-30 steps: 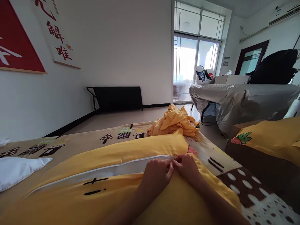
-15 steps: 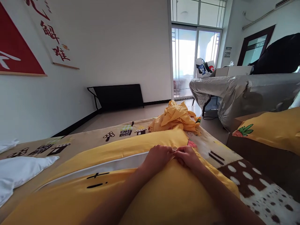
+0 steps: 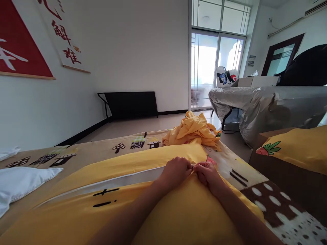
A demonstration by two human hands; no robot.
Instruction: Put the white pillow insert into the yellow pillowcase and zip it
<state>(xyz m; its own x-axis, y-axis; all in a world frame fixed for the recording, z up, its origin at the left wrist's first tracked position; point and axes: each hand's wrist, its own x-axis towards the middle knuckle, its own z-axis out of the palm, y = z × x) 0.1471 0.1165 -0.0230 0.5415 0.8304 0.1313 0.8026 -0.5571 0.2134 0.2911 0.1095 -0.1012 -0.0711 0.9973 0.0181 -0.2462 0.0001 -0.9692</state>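
Observation:
A yellow pillowcase (image 3: 184, 217) lies in front of me on a patterned blanket (image 3: 94, 144), a long opening running across it. Through the gap shows a white pillow (image 3: 125, 181), and a white edging that looks like a zipper lines the opening. My left hand (image 3: 177, 171) is closed in a pinch on the pillowcase at the right end of the opening. Close against it, my right hand (image 3: 208, 173) pinches the same edge. Whatever small part sits between the fingertips is hidden.
Behind the pillowcase is a crumpled heap of yellow cloth (image 3: 194, 129). White pillows (image 3: 22, 185) lie at left. At right, a yellow cloth with a carrot print (image 3: 301, 148) rests on a brown box (image 3: 278, 180). A plastic-covered table (image 3: 293, 105) stands farther back.
The view has shifted slightly. Both hands keep their pinch at the right end of the opening, with the fingers moved only a little.

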